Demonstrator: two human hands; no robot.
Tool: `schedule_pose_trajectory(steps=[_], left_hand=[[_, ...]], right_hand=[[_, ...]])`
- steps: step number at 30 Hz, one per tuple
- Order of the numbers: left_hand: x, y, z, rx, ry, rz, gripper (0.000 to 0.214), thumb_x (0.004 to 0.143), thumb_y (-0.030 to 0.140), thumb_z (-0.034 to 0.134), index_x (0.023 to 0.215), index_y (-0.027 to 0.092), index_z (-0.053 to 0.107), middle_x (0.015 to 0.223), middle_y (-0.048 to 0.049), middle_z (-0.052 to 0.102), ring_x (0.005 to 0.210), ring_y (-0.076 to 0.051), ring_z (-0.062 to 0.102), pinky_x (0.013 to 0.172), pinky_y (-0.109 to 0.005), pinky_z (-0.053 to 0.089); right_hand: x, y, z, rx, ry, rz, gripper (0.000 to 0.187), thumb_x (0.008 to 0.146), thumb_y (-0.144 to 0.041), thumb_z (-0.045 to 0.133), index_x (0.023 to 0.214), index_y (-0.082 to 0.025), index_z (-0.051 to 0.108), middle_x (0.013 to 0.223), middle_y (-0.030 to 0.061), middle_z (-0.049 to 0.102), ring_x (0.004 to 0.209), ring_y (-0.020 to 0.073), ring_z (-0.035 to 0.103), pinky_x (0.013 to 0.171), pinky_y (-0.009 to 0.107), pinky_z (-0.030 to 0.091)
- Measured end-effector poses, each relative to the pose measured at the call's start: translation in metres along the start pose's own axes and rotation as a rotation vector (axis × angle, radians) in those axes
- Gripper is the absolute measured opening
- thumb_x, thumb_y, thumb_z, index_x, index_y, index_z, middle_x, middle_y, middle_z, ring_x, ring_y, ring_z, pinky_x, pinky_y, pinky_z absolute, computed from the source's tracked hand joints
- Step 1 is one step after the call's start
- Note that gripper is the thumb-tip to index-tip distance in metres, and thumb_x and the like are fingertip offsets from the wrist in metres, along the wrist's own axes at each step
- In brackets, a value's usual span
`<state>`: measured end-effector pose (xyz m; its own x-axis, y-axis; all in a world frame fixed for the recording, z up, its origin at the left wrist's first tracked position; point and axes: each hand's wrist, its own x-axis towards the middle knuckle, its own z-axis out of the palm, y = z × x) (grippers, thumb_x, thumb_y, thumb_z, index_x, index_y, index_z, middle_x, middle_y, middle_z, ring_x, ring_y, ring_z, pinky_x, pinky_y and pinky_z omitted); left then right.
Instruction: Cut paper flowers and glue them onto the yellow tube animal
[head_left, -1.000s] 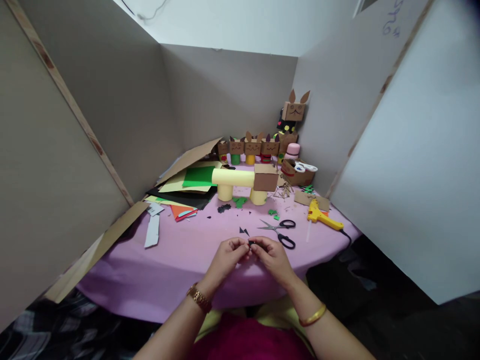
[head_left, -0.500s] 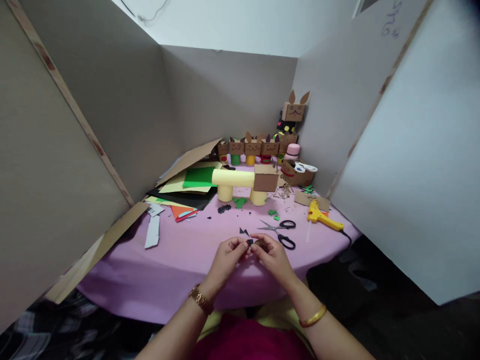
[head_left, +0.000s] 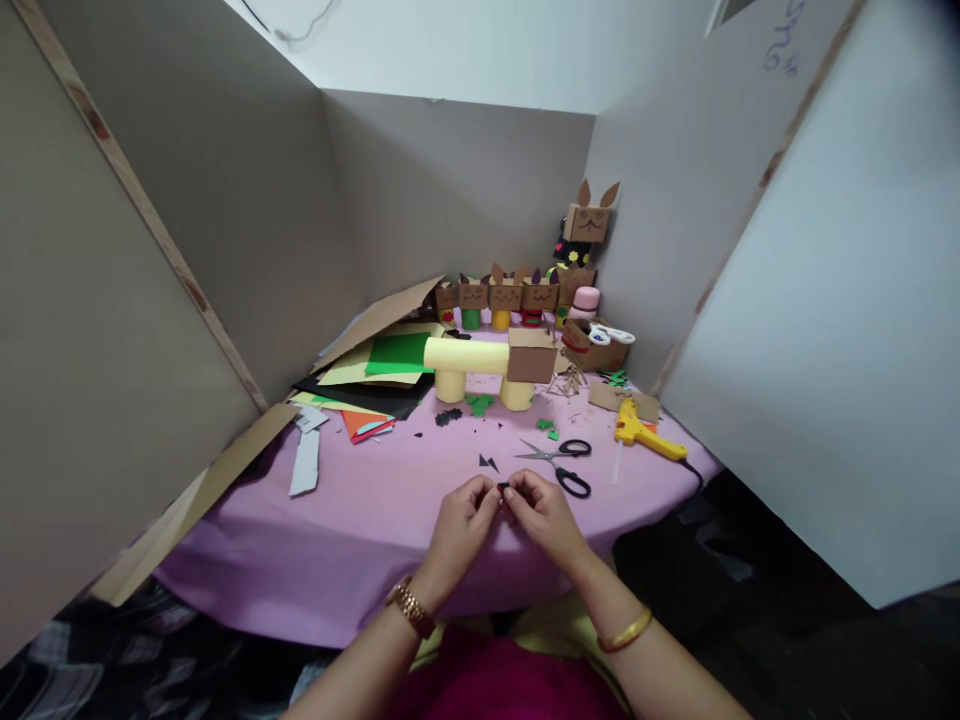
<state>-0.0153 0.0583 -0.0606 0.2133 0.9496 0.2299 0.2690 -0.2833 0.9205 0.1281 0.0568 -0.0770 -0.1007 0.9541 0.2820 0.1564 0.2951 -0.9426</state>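
Between my fingertips is a small dark piece of paper [head_left: 503, 487], mostly covered by the thumbs. My left hand [head_left: 463, 515] pinches its left side, and my right hand [head_left: 541, 508] pinches its right side. Just beyond the fingers, small black paper triangles [head_left: 487, 463] lie on the pink tablecloth [head_left: 360, 510]. To the right of my right hand, black-handled scissors [head_left: 559, 463] rest with their blades apart. Farther back stands a yellow paper-tube figure [head_left: 469, 356] with a brown cardboard box [head_left: 532, 358] at its right end.
A yellow glue gun [head_left: 646, 435] lies at right, its cord over the table edge. Coloured paper sheets [head_left: 405, 355] are stacked at left. Several cardboard cat figures [head_left: 506, 295] stand behind, beside a cardboard box [head_left: 592, 350] holding white scissors [head_left: 611, 334]. Tall panels [head_left: 457, 180] enclose the table.
My fingers have shifted on the small dark piece, and less of it shows now. My left wrist has moved slightly. The things on the table have stayed put.
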Motion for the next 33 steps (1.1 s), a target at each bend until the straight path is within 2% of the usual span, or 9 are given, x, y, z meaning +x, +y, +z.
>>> schedule_pose_trajectory(steps=[6,16,25,33], left_hand=[[0.001,0.003,0.000,0.012,-0.022,-0.001,0.020,0.081,0.026,0.048,0.062,0.019,0.052,0.058,0.0037,0.051,0.058,-0.013,0.047,0.057,-0.023,0.034],[0.005,-0.008,0.000,0.005,-0.055,0.002,0.011,0.079,0.023,0.048,0.072,0.018,0.053,0.067,0.0009,0.058,0.065,-0.014,0.055,0.063,-0.023,0.041],[0.004,0.000,-0.012,0.105,-0.109,0.071,0.018,0.083,0.025,0.048,0.072,0.018,0.061,0.069,0.0005,0.060,0.067,-0.014,0.053,0.066,-0.024,0.038],[0.009,-0.007,-0.015,0.063,-0.165,0.035,0.022,0.084,0.028,0.046,0.071,0.017,0.059,0.063,0.0010,0.057,0.062,-0.013,0.052,0.060,-0.022,0.039]], right_hand=[[0.002,-0.001,-0.002,0.058,-0.069,0.011,0.018,0.081,-0.032,0.054,0.069,-0.021,0.049,0.056,-0.0041,0.051,0.051,0.0123,0.049,0.052,0.025,0.040],[0.002,0.001,-0.005,0.090,-0.141,0.033,0.018,0.081,-0.033,0.055,0.070,-0.019,0.049,0.057,-0.0042,0.053,0.048,0.0102,0.050,0.050,0.023,0.041],[0.002,0.000,-0.005,0.054,-0.161,0.045,0.014,0.081,-0.028,0.054,0.072,-0.018,0.051,0.055,-0.0042,0.052,0.048,0.0103,0.048,0.050,0.022,0.038],[0.003,0.002,-0.004,0.063,-0.181,0.050,0.013,0.081,-0.027,0.053,0.071,-0.018,0.050,0.055,-0.0037,0.053,0.048,0.0105,0.049,0.050,0.022,0.040]])
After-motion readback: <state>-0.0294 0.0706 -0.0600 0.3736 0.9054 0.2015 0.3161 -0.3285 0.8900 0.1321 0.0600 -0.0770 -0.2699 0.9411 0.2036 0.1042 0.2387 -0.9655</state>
